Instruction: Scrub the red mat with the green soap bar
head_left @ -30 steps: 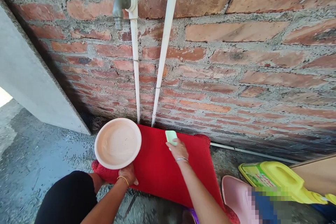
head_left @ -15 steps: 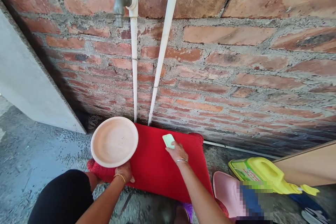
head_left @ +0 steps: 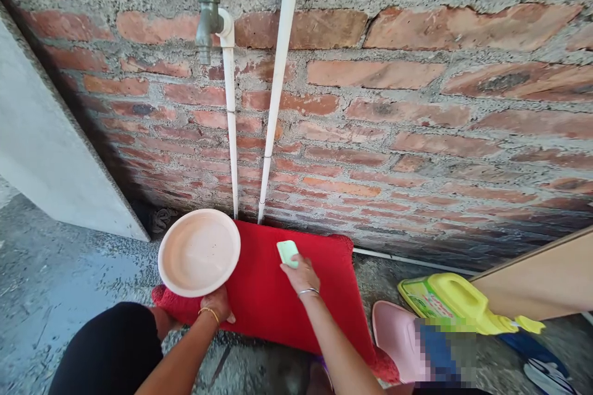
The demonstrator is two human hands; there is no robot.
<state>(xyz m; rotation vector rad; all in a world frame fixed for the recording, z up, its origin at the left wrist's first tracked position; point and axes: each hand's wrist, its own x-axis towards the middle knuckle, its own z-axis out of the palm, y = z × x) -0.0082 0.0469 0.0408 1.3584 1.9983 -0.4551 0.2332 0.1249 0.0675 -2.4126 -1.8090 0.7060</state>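
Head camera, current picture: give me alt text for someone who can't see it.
A person's right hand grips a pale green block and the left hand is at the near edge of a pale basin, with red cloth below. Behind are a brick wall, a tap and white pipes; a yellow jug is at right.

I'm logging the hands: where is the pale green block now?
In the head view, the pale green block is in the right hand, seen against the red cloth, right of the pale basin.
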